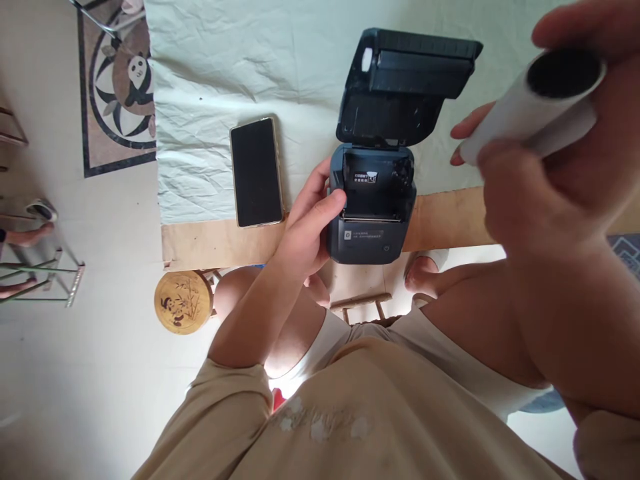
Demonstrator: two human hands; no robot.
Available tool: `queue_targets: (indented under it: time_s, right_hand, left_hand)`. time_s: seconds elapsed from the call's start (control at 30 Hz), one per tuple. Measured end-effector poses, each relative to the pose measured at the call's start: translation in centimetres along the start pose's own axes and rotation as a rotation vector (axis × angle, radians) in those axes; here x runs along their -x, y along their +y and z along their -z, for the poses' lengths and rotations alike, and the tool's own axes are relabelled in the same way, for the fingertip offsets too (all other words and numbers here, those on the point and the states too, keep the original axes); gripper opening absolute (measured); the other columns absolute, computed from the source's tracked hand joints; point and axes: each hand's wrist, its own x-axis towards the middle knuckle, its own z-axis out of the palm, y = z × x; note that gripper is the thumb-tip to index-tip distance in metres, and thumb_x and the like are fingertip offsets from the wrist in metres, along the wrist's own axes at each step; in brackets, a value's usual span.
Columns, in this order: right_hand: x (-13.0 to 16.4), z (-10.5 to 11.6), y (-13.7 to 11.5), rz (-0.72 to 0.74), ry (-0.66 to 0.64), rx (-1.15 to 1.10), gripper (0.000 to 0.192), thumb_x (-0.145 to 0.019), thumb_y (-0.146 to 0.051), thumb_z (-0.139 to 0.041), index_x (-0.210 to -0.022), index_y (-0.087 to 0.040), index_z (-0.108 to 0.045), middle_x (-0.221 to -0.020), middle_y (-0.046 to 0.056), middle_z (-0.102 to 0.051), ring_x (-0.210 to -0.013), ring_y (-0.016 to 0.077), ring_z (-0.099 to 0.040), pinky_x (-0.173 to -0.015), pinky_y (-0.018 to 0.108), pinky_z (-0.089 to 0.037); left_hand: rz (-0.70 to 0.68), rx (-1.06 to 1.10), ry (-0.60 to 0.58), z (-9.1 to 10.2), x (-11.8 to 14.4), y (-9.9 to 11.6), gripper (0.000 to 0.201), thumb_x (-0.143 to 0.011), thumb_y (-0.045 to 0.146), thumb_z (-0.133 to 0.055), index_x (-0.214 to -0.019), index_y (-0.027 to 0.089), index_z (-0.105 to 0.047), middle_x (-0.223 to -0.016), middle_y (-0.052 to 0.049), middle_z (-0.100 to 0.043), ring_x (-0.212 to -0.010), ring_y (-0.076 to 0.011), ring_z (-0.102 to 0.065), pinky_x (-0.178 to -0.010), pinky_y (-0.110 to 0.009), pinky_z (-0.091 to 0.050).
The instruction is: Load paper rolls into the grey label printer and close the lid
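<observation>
The table (210, 243) under its creased pale cloth (225, 67) is carrying the dark printer (371, 220), which is sitting at the near edge, at about 12 o'clock from the person's lap, its lid (400, 87) standing open and its paper bay lying bare. The left hand (313, 223) is bracing the printer's 9 o'clock side, fingers curled lightly against the casing rather than closed round it. The right hand (545, 193) is holding the white paper roll (537, 107) up at 2 o'clock, its grip wrapped firmly round the roll — well apart from the bay. The printer is overhanging the edge, so a push could be tipping it off; the roll might also be going in reversed or unwinding. A phone (257, 172) is lying at 10 o'clock, screen dark. White labels are showing inside the bay and on the front panel — the lettering is too small to read.
</observation>
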Motion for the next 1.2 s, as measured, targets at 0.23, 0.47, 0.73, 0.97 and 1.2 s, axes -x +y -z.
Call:
queue_targets:
  time_s: [0.23,0.47,0.73,0.97,1.2]
  right_hand:
    - [0.5,-1.7,-1.0,0.388,-0.179,0.372,0.064,-0.073,-0.006,-0.059,-0.134,-0.02,-0.045,-0.12,0.003,-0.064,-0.104,0.0125,-0.064,-0.087,0.025,-0.057]
    - [1.0,-2.7,-0.2,0.346,-0.136,0.473,0.021,-0.078,-0.01,-0.059,-0.096,-0.02,-0.055,-0.109,-0.002,-0.071,-0.088,0.013,-0.07,-0.073,0.029,-0.056]
    - [0.8,-2.9,-0.1,0.488,-0.1,0.354,0.011,-0.076,-0.018,-0.067,-0.081,-0.022,-0.058,-0.085,0.0,-0.065,-0.074,0.0131,-0.055,-0.067,0.031,-0.045]
    - [1.8,-2.8,-1.1,0.526,-0.274,0.3,0.014,-0.078,-0.018,-0.068,-0.08,-0.022,-0.055,-0.083,-0.004,-0.065,-0.076,0.0126,-0.056,-0.068,0.032,-0.034]
    - [1.7,-2.3,-0.8,0.404,-0.224,0.321,0.012,-0.083,-0.03,-0.065,-0.091,-0.022,-0.059,-0.09,-0.001,-0.066,-0.08,0.0155,-0.056,-0.074,0.034,-0.039]
  left_hand:
    - [-0.011,-0.045,0.051,-0.2,-0.1,0.2,0.042,-0.086,0.045,-0.064,-0.122,0.024,-0.058,-0.12,-0.005,-0.068,-0.139,-0.0242,-0.053,-0.113,-0.037,-0.05]
    - [-0.018,-0.061,0.033,-0.4,0.1,0.3,0.041,-0.087,0.05,-0.061,-0.12,0.026,-0.058,-0.124,-0.003,-0.066,-0.148,-0.0275,-0.041,-0.115,-0.039,-0.048]
    - [-0.014,-0.045,0.005,-0.3,0.3,0.0,0.039,-0.089,0.048,-0.058,-0.121,0.027,-0.055,-0.126,-0.003,-0.065,-0.139,-0.0262,-0.052,-0.105,-0.037,-0.054]
    - [-0.049,-0.115,0.007,0.5,0.2,-0.6,0.059,-0.076,0.051,-0.073,-0.126,0.028,-0.053,-0.131,-0.004,-0.062,-0.132,-0.0282,-0.056,-0.107,-0.038,-0.051]
    - [-0.099,-0.216,-0.036,1.2,0.2,-1.4,0.101,-0.068,0.045,-0.083,-0.149,0.036,-0.023,-0.133,-0.005,-0.058,-0.127,-0.0301,-0.06,-0.096,-0.037,-0.055]
